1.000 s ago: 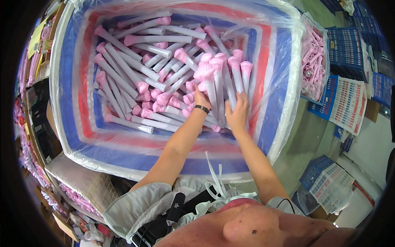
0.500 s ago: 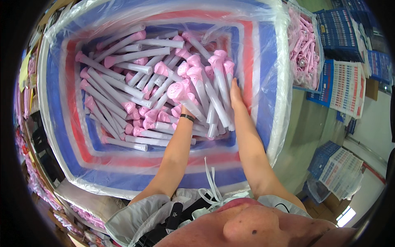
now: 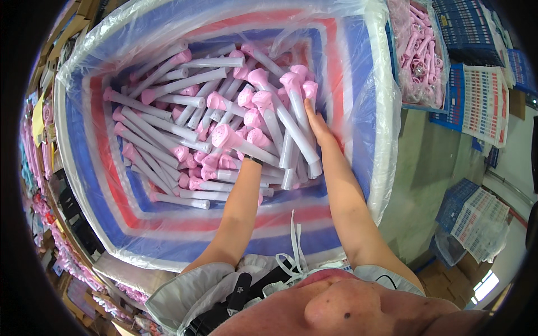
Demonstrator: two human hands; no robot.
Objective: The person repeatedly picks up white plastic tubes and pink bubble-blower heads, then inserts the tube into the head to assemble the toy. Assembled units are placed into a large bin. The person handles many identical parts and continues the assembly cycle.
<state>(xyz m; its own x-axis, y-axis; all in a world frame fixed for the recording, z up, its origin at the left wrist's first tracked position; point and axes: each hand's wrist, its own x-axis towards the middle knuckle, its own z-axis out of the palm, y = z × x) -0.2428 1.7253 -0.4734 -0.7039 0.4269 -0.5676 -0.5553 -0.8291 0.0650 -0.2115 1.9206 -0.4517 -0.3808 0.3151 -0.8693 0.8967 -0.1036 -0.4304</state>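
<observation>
Many pale grey tubes with pink perforated heads point(image 3: 221, 137) lie jumbled in a large box lined with clear plastic. My left forearm point(image 3: 242, 193) reaches into the pile, a dark band point(image 3: 253, 159) at its wrist. The left hand beyond it is hidden under the tubes, so its fingers do not show. My right hand point(image 3: 318, 124) stands on edge with fingers stretched out, against the right side of a bunch of tilted tubes point(image 3: 297, 131). That bunch lies between my two arms, heads pointing away from me.
The box's striped wall point(image 3: 358, 162) in blue, white and red surrounds the pile, with loose plastic film point(image 3: 386, 112) over its rim. To the right stands a crate of pink parts point(image 3: 419, 61), beside stacks of printed blue-and-white sheets point(image 3: 476, 103). Shelving with pink goods lies left.
The tubes by my left wrist have shifted slightly left and lower, and that hand is now sunk deeper under them. My right hand stays against the bunch. The whole view has shifted slightly.
</observation>
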